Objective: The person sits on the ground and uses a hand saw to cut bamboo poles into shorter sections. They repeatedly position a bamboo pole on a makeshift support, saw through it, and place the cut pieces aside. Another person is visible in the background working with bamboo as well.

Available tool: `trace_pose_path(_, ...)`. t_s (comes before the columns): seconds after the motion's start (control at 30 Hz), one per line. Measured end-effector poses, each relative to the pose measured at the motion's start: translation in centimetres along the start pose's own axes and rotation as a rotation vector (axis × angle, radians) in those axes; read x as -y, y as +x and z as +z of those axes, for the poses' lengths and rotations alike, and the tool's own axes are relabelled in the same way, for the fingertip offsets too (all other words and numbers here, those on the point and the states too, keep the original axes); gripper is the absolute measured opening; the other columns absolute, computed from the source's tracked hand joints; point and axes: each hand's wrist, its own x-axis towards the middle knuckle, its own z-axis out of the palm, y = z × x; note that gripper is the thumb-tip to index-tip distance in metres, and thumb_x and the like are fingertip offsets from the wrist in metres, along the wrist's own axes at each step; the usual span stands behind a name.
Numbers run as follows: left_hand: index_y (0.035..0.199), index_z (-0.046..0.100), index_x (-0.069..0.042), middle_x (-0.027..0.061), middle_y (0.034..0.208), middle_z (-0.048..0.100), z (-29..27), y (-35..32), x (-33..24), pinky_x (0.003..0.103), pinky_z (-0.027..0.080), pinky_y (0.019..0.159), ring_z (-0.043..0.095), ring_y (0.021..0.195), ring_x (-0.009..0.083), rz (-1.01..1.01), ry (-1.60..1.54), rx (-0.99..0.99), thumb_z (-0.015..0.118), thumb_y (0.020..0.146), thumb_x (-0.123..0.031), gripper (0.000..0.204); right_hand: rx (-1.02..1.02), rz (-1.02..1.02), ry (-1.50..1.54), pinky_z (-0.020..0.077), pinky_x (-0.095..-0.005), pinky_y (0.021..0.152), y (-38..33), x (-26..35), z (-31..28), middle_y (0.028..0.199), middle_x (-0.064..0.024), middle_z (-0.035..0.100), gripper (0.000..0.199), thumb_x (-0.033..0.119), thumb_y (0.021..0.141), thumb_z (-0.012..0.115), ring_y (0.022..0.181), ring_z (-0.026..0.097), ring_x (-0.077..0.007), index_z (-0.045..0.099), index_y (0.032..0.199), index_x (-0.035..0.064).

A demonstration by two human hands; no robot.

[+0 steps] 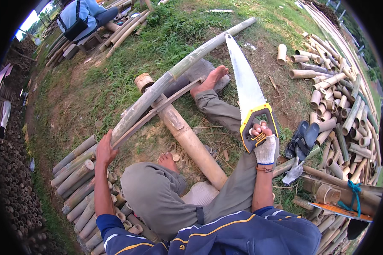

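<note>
In my right hand [263,142], which wears a white fingerless glove, is the yellow and black handle of a handsaw [247,80]. Its blade points away from me, with the toothed edge on the left and the tip near the bamboo pole [157,87]. That long greenish pole slants from near left to far right. My bare left hand [106,148] grips its near end, beside a thin bamboo slat [157,109] running along the pole. Both cross a thick bamboo post [187,140] that slopes up from between my legs. My bare foot [210,80] presses near the slat's far end.
Cut bamboo pieces lie stacked at left [78,174] and heaped at right [327,100]. Black sandals [302,138] and a loose glove [292,172] rest by my right leg. A grey stone block [200,70] sits under the pole. Another person [83,19] sits at the far left.
</note>
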Motion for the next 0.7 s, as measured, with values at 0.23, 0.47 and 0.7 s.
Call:
trace_pose_path(0.23, 0.171, 0.042, -0.020, 0.0218, 0.157, 0.060, -2.4, -12.2, 6.9, 0.052, 0.049, 0.119, 0.058, 0.141, 0.0459, 0.029, 0.096, -0.080, 0.083, 0.087, -0.004, 0.095, 0.012, -0.029, -0.094, 0.0500, -0.0289, 0.087, 0.0, -0.3, -0.2, 0.095, -0.0054, 0.053, 0.014, 0.003, 0.103, 0.068, 0.089, 0.053, -0.0160, 0.057, 0.112, 0.0033)
trace_pose_path(0.47, 0.159, 0.059, -0.019, 0.0139, 0.146, 0.068, -4.6, -15.5, 5.0, 0.047, 0.056, 0.109, 0.067, 0.132, 0.0349, 0.188, 0.342, -0.220, 0.067, 0.092, 0.001, 0.070, 0.070, -0.007, -0.119, 0.0483, -0.0294, 0.088, -0.8, 0.1, 1.7, 0.097, -0.0060, 0.052, 0.017, 0.003, 0.101, 0.068, 0.090, 0.051, -0.0169, 0.056, 0.112, 0.0044)
trace_pose_path(0.7, 0.151, 0.066, -0.017, 0.0135, 0.116, 0.080, -4.3, -22.1, 4.5, 0.043, 0.060, 0.085, 0.079, 0.097, 0.0285, -0.131, -0.162, -0.119, 0.075, 0.096, -0.002, 0.058, 0.119, 0.026, -0.111, 0.0480, -0.0297, 0.087, -1.7, -0.5, 3.5, 0.098, -0.0067, 0.051, 0.017, 0.003, 0.102, 0.068, 0.090, 0.050, -0.0177, 0.056, 0.113, 0.0035)
